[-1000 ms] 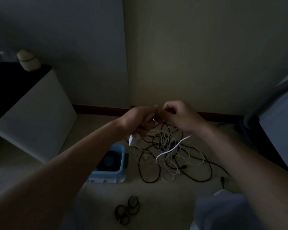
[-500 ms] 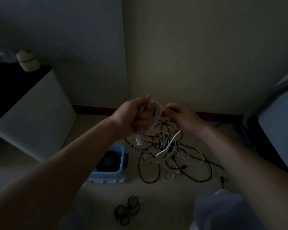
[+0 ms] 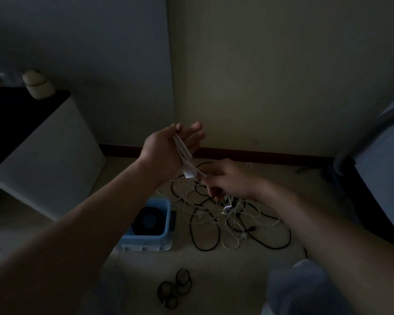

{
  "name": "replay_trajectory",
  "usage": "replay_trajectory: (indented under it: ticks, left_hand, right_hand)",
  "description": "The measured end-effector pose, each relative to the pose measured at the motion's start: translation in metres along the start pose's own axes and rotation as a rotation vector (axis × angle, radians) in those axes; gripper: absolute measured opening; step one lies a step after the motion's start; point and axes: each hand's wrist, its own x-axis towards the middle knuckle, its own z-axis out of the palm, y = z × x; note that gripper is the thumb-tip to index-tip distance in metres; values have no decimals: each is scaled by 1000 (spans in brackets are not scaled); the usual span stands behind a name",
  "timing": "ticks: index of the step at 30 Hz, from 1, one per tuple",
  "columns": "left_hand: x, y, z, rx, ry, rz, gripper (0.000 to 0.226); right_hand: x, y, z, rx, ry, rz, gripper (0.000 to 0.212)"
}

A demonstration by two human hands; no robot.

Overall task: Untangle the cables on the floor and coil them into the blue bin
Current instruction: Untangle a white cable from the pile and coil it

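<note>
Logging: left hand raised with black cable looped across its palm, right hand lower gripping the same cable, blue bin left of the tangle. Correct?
The colour is wrong: the head view shows white cable across the left hand palm. The right hand, blue bin and tangle are as stated.

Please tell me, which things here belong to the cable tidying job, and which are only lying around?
Belong to the job: left hand, white cable looped over it; right hand pinching that cable; cable tangle on the floor; blue bin; black coil inside it.

Just lying about: black rings on the floor; white cabinet; beige object on top of it.
</note>
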Motion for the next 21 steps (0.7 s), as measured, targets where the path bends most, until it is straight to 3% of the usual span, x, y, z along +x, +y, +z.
replay_trajectory:
  ticks: [5, 8, 11, 15, 21]
  left_hand:
    - [5, -2, -3, 170, 33, 75, 23]
    - [0, -4, 2, 306, 46, 133, 24]
    - [-6, -9, 5, 536, 83, 181, 35]
    - [-10, -12, 3, 884, 16, 227, 36]
    - [-11, -25, 5, 910, -129, -12, 42]
  right_hand:
    - [-6, -9, -5, 85, 104, -72, 21]
    - [-11, -13, -9, 271, 124, -108, 20]
    - [-15, -16, -13, 353, 122, -158, 25]
    - [-13, -16, -15, 338, 234, -189, 13]
    - [-9, -15, -23, 110, 483, -263, 11]
